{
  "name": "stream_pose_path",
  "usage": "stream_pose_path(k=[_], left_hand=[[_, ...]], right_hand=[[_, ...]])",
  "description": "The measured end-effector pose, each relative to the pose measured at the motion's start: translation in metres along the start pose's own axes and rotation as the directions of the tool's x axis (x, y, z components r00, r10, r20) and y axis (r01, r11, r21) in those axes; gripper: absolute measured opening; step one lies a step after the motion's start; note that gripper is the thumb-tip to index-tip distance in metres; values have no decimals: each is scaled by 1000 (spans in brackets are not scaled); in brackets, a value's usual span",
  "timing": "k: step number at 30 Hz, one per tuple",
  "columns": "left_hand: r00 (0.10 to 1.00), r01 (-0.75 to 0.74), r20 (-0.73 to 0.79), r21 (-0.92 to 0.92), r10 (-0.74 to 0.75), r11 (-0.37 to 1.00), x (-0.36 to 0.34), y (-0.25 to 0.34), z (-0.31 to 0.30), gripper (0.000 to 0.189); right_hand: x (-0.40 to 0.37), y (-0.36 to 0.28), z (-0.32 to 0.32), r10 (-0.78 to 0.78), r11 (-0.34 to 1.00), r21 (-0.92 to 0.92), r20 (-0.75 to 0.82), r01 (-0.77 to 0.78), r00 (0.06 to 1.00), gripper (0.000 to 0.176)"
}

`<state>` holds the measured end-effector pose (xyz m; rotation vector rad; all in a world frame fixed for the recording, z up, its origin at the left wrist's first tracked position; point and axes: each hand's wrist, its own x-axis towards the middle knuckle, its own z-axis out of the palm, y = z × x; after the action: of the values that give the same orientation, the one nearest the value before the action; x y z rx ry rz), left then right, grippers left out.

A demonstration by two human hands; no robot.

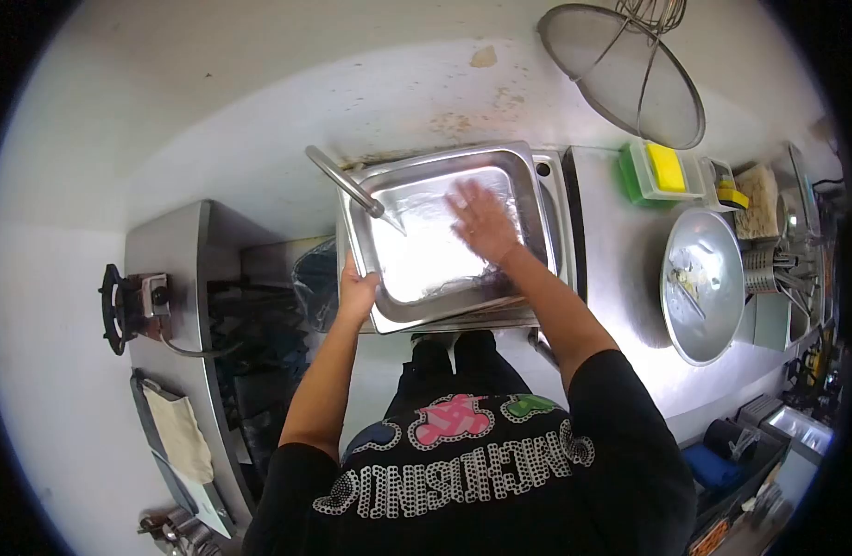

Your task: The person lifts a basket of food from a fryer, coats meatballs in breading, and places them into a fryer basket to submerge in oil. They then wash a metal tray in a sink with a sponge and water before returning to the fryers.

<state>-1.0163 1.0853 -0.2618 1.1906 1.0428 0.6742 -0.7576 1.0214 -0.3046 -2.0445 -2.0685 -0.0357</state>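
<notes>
A rectangular steel pan (412, 269) lies tilted over the sink (557, 199), under a curved faucet (338, 176) whose stream runs into it. My left hand (357, 289) grips the pan's left rim near its front corner, thumb over the edge. Above the pan's inside, right of the middle, is my right hand (482, 221), palm down with fingers spread and slightly blurred. It holds nothing; whether it touches the wet metal I cannot tell.
Right of the sink, the steel counter (620, 269) bears a large metal bowl (704, 287) with a utensil inside and a green container (639, 176) beside a yellow sponge (666, 168). A big strainer (630, 79) hangs above. At left stands a burner (138, 309).
</notes>
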Motion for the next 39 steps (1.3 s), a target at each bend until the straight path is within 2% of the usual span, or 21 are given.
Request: stream_pose_path(k=[1, 3, 5, 6, 7, 9, 10, 12, 15, 17, 18, 21, 24, 26, 27, 28, 31, 32, 35, 38, 39], left_hand=[[1000, -13, 2, -12, 13, 1000, 0, -4, -1, 56], [1000, 1, 22, -52, 1, 999, 1, -16, -4, 59], [998, 46, 46, -121, -41, 992, 5, -31, -3, 61], [990, 141, 28, -191, -138, 971, -4, -18, 10, 64], [991, 128, 50, -175, -121, 976, -2, -26, 12, 65], [992, 100, 96, -139, -87, 985, 4, -44, 12, 67], [982, 174, 84, -58, -169, 983, -1, -35, 16, 68], [978, 184, 97, -7, -182, 983, -5, -27, 24, 67], [972, 155, 175, 14, -155, 988, -7, -40, 24, 67], [968, 130, 199, 120, -152, 984, -8, -27, 27, 67], [971, 127, 190, 99, -144, 987, -8, -22, 28, 66], [982, 129, 141, 9, -129, 992, -5, -13, 25, 63], [984, 161, 91, -86, -154, 983, -5, -20, 14, 62], [979, 178, 120, -111, -164, 978, 0, -32, 13, 62], [978, 173, 138, -96, -159, 980, 1, -34, 16, 62], [976, 167, 156, -81, -153, 983, 3, -35, 20, 62], [981, 131, 139, 15, -132, 991, 1, -18, 29, 64], [985, 119, 120, 57, -125, 991, 0, -10, 30, 64], [976, 149, 161, -22, -144, 989, 3, -6, 16, 63], [974, 185, 142, -56, -175, 981, 2, 8, 18, 61], [975, 162, 157, -6, -159, 987, 5, 2, 18, 61]], right_hand=[[2, 12, 2, 104, 994, 25, -60, -102, 993, 54], [-1, 15, 6, 131, 990, 64, -53, -127, 990, 58], [-4, -7, 7, 136, 986, 82, 88, -143, 987, 62], [-8, -15, 16, -59, 996, 78, 144, 48, 988, 66], [-13, -26, 21, -253, 962, 150, 166, 230, 953, 69], [-10, -42, 31, -302, 921, 270, 31, 283, 953, 56], [2, -46, 25, -318, 917, 294, 129, 270, 939, 48], [29, -50, 11, -348, 909, 345, 322, 234, 880, 35], [71, -50, -19, -98, 940, 336, 420, -54, 902, 22], [80, -36, -30, -37, 887, 441, 360, -135, 932, 18], [82, -28, -33, -4, 855, 490, 331, -168, 943, 17], [68, 9, 3, 143, 870, 408, 328, -277, 934, 19], [35, 26, 32, 395, 861, 379, -78, -339, 915, 22], [30, -10, 21, 352, 910, 220, 36, -351, 935, 23], [31, -23, 24, 161, 945, 254, 190, -207, 969, 28], [21, -37, 26, -138, 956, 272, 73, 114, 988, 36], [19, -38, 35, -199, 947, 232, -127, 224, 972, 42], [22, -22, 34, -223, 956, 168, -113, 240, 968, 41], [22, 16, 0, 106, 969, 202, 183, -143, 977, 37], [17, 21, 17, 332, 917, 263, -93, -298, 939, 25], [25, 14, 26, 272, 942, 228, -85, -247, 959, 21]])
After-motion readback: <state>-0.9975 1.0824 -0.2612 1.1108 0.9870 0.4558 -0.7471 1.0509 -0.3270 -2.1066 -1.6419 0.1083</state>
